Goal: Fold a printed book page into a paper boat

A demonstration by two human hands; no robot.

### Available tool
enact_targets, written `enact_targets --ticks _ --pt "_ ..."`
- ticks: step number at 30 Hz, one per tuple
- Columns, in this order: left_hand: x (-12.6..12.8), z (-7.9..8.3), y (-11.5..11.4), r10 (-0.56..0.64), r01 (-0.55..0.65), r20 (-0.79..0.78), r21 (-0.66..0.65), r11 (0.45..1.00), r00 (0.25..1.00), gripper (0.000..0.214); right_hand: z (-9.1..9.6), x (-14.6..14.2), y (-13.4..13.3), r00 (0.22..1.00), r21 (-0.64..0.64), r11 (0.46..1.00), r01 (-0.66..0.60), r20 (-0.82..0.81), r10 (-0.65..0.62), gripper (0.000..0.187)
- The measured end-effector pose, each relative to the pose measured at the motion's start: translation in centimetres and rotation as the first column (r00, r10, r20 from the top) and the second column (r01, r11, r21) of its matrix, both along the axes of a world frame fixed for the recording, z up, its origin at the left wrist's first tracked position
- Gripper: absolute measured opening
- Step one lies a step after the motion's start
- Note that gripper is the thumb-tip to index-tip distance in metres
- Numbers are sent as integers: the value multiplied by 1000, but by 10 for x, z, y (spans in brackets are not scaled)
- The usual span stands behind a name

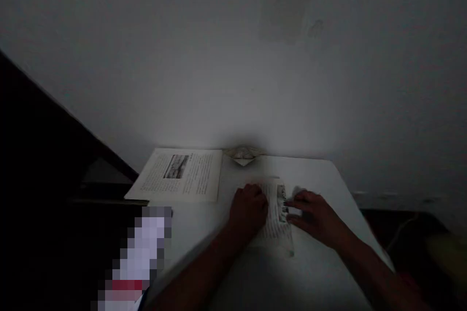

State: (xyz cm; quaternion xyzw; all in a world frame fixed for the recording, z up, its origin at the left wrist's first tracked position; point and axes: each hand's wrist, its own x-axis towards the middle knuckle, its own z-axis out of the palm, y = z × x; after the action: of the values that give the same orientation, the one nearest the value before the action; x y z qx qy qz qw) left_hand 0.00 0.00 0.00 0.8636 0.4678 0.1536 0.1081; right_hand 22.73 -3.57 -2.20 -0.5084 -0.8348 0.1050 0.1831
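Observation:
A printed sheet of paper (277, 235) with a dark picture strip lies on the white table, its left part hidden under my left hand. My left hand (250, 208) is closed, its fingers curled down onto the sheet's left side. On the other side, my right hand (312, 215) is open, fingers apart, the tips touching the sheet's right edge by the picture. A small pale shape just beyond the right fingers is too dim to name.
A folded paper piece (243, 156) stands at the table's back, near the wall (219, 82). Another printed page (204, 175) with a picture lies at the back left of the table (314, 170). A pixelated patch (142, 243) covers something at the left edge.

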Motion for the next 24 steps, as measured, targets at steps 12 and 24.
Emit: enact_targets --ticks 12,24 --pt "0 -4 -2 13 -14 34 26 1000 999 13 8 0 -11 998 -26 999 48 50 -47 60" --pt "1 -6 -2 19 -20 40 36 999 999 12 4 0 -26 992 -63 991 114 62 -111 81"
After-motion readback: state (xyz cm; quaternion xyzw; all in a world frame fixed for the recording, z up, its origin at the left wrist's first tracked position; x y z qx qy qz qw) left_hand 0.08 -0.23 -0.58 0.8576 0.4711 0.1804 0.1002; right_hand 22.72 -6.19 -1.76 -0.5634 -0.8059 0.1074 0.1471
